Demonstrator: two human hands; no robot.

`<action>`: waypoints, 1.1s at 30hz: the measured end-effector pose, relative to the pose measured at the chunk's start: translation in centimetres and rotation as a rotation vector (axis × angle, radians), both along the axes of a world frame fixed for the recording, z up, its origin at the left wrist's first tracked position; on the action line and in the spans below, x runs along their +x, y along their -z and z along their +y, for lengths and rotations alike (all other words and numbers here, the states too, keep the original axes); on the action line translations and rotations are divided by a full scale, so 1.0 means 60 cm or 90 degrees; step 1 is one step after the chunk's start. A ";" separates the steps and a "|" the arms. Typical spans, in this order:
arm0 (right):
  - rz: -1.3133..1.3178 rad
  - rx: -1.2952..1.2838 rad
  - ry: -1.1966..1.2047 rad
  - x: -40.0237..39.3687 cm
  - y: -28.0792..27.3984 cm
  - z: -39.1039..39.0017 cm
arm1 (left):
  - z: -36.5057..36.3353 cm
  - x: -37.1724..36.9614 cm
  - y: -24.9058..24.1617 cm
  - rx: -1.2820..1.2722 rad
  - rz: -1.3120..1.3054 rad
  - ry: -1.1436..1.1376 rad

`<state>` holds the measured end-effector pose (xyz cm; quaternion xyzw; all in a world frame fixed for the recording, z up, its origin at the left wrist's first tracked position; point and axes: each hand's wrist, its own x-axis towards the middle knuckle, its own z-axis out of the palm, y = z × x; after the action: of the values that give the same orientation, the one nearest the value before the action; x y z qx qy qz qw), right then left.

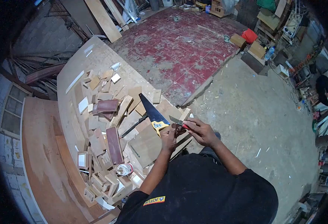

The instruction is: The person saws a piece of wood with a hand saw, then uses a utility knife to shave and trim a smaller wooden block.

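Note:
My right hand point(203, 133) is closed around a knife point(176, 121) with a wide metal blade and a red and dark handle. The blade points left, just over the fingers of my other hand. My left hand point(168, 139) is pinched close to the knife; what sits between its fingers is too small to make out. Right beside it lies a handsaw point(152, 112) with a dark blue blade and a yellow handle, on top of wood offcuts. Next to the saw, a long dark tool point(134, 126) rests at a slant.
Many wood offcuts point(107, 106) cover the large plywood worktable point(72, 71). A clear bottle point(124, 169) stands among them near my left arm. A curved wooden panel point(41, 149) is at far left. Red floor tiles point(179, 48) and a cardboard box point(258, 49) lie beyond.

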<state>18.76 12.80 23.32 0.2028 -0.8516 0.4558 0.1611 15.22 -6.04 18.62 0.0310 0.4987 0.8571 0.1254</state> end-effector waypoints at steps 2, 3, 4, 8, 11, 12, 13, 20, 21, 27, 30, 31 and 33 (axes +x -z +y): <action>0.011 -0.001 -0.010 0.003 0.000 0.000 | -0.007 -0.007 0.002 0.066 -0.021 0.052; 0.013 0.000 -0.011 0.004 0.002 0.000 | -0.008 -0.009 0.000 0.066 -0.020 0.051; 0.015 0.012 -0.011 0.005 0.004 0.002 | -0.010 -0.011 -0.002 0.090 -0.072 0.063; 0.052 0.060 -0.026 0.009 0.014 0.013 | -0.019 -0.014 0.001 0.130 -0.141 0.105; -0.008 0.090 -0.057 0.020 0.012 0.027 | -0.028 -0.020 0.030 0.132 -0.162 0.126; -0.009 0.090 -0.058 0.022 0.011 0.030 | -0.030 -0.020 0.030 0.168 -0.170 0.149; -0.001 0.096 -0.054 0.024 0.010 0.033 | -0.032 -0.019 0.030 0.168 -0.171 0.148; -0.022 0.119 -0.053 0.030 -0.007 0.050 | -0.019 -0.007 -0.016 0.168 -0.217 0.144; -0.023 0.119 -0.053 0.030 -0.007 0.051 | -0.018 -0.007 -0.019 0.179 -0.207 0.160; 0.005 0.173 -0.069 0.027 -0.015 0.052 | -0.009 -0.007 -0.022 0.141 -0.249 0.084; 0.009 0.177 -0.065 0.025 -0.017 0.053 | -0.012 -0.005 -0.024 0.129 -0.251 0.095; 0.013 0.184 -0.064 0.025 -0.017 0.054 | -0.011 -0.004 -0.027 0.129 -0.251 0.094; 0.017 0.191 -0.063 0.023 -0.016 0.056 | -0.010 0.000 -0.034 0.094 -0.230 0.063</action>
<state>20.15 16.14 24.28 0.2725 -0.8967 0.3285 0.1175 15.23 -6.62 20.66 -0.0896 0.4015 0.8759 0.2521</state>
